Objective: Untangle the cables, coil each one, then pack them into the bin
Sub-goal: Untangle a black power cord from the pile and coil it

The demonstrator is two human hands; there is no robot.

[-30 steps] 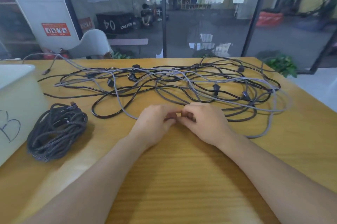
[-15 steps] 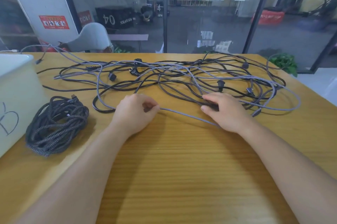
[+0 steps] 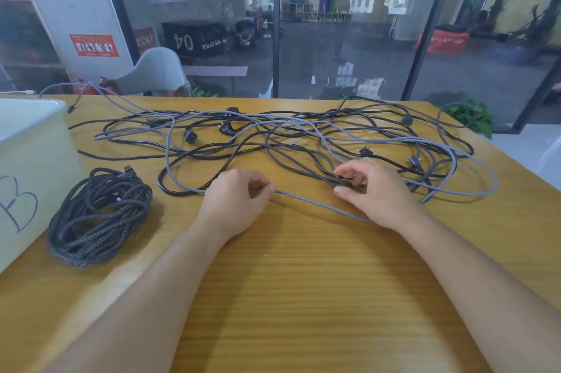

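- Cables, black and grey, lie in one loose tangle across the far half of the wooden tabletop, reaching from near the left edge to the right edge.
- Several black plugs show within the tangle.
- One grey braided cable runs out of the heap toward the near side and stretches between the two hands.
- The left hand rests on the tabletop with fingers curled, pinching this grey cable between thumb and forefinger.
- The right hand sits at the near edge of the tangle, fingers curled around a dark strand, thumb and forefinger close together; the grey cable passes under its heel.
- A coiled dark braided cable lies apart from the tangle, on the left, just beside the bin.
- The white bin stands at the left edge of the tabletop, with a letter B drawn on its near wall.
- Beyond the tabletop stand glass panels, a grey chair back and a green plant.
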